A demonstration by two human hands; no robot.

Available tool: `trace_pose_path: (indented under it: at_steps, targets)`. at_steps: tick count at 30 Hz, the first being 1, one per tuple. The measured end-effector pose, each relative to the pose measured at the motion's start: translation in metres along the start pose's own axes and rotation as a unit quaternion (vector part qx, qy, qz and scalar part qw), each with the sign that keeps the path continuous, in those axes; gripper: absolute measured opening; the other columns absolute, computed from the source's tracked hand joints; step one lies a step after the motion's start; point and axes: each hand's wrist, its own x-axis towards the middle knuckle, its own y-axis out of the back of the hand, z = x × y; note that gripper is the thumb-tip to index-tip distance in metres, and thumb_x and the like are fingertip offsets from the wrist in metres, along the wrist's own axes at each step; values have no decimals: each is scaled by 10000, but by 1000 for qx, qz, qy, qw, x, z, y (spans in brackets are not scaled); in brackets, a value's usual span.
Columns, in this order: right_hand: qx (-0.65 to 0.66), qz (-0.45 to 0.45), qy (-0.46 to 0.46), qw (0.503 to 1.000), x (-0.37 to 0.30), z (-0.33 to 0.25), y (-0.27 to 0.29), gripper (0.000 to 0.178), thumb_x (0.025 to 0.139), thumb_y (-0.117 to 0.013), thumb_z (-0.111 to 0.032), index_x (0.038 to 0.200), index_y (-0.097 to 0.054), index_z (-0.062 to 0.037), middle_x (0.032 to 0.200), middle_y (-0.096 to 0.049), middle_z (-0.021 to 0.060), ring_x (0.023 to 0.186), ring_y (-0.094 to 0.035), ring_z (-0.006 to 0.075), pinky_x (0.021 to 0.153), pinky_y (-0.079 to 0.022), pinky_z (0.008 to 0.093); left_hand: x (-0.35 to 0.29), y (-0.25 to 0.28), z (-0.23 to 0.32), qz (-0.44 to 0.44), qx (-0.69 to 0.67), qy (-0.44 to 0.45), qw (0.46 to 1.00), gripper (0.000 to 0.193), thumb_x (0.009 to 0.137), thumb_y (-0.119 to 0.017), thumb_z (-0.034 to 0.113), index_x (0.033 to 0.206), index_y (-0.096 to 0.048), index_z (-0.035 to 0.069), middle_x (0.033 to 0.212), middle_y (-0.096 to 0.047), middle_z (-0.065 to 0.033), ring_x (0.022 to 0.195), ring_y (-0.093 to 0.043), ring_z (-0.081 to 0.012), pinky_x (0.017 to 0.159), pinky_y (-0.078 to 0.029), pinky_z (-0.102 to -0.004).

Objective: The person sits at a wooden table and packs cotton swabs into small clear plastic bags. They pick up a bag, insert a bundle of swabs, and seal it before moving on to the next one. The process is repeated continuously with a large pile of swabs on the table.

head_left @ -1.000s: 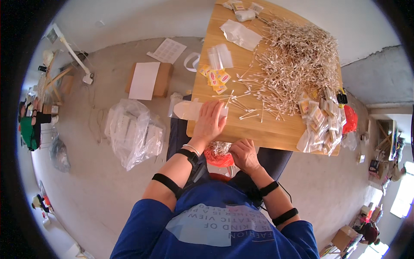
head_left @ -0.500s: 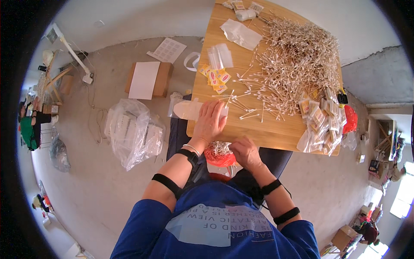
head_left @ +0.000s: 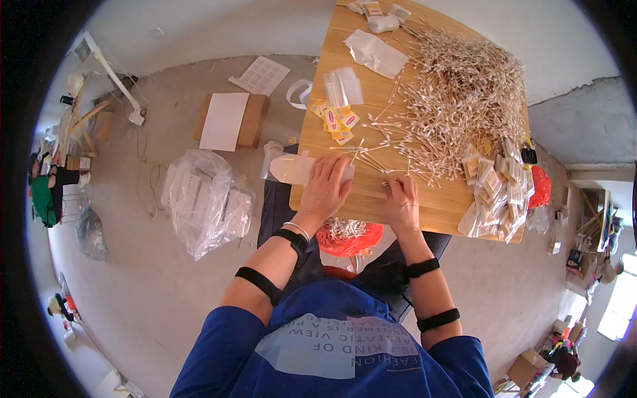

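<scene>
My left hand [head_left: 324, 184] lies flat with fingers stretched over a clear plastic sleeve [head_left: 289, 169], which sticks out past the table's left edge. My right hand [head_left: 402, 204] is at the table's front part, fingers bent and tips pinched together on a cotton swab, mostly hidden under them. Beyond it spreads a big heap of loose cotton swabs [head_left: 464, 99], with stray ones reaching toward both hands. Several small yellow and white cards [head_left: 339, 122] lie past my left hand, beside a stack of clear plastic sleeves [head_left: 343, 87].
A red bag of cotton swabs [head_left: 348, 237] is below the front edge of the wooden table [head_left: 424, 215]. Filled packs [head_left: 494, 189] pile up at the right corner. A cardboard box [head_left: 254, 123] and a large clear plastic bag [head_left: 207, 202] stand on the floor at left.
My right hand has moved from over the red bag, up and right onto the table beside the stray swabs. My left hand stays on the plastic sleeve.
</scene>
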Motion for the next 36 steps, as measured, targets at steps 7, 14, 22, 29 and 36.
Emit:
trace_pose_path:
  at_steps: [7, 14, 22, 29, 36]
  targets:
    - [-81, -5, 24, 996, 4, -17, 11, 337, 776, -674, -125, 1111, -635, -127, 1062, -525, 90, 995, -500, 307, 842, -429, 439, -1, -2, -1, -1, 1, 7, 1000, 537, 847, -632, 208, 1314, -448, 15, 1300, -494, -175, 1237, -442, -356, 1102, -305, -499]
    - [-112, -20, -1, 993, 7, -25, -6, 357, 785, -676, -168, 1140, -648, -181, 1081, -532, 67, 1042, -484, 300, 879, -384, 456, -1, -2, -2, -2, -15, 3, 1000, 541, 844, -629, 202, 1317, -446, 13, 1305, -490, -175, 1242, -429, -378, 1108, -300, -497]
    - [-92, -93, 111, 985, -32, -38, 10, 367, 783, -696, -267, 1141, -627, -225, 1136, -543, 71, 1059, -490, 311, 875, -413, 467, -1, -3, -1, 7, -11, 0, 1000, 550, 832, -631, 191, 1320, -442, 21, 1308, -484, -181, 1230, -434, -381, 1100, -306, -504]
    - [20, -158, 177, 971, -65, -43, 16, 136, 780, -702, -250, 834, -677, -128, 1098, -575, 49, 1012, -524, 282, 859, -427, 448, -4, -4, -5, 7, -26, -6, 1000, 517, 843, -566, 102, 1333, -426, 14, 1302, -492, -182, 1226, -436, -384, 1102, -310, -500]
    - [63, -151, 95, 982, -49, -41, 13, 115, 798, -680, -181, 756, -621, -92, 886, -617, 87, 907, -586, 289, 819, -453, 419, -5, -4, -4, 18, -66, 21, 997, 620, 767, -503, -34, 1375, -383, -2, 1302, -482, -208, 1268, -417, -390, 1135, -288, -506]
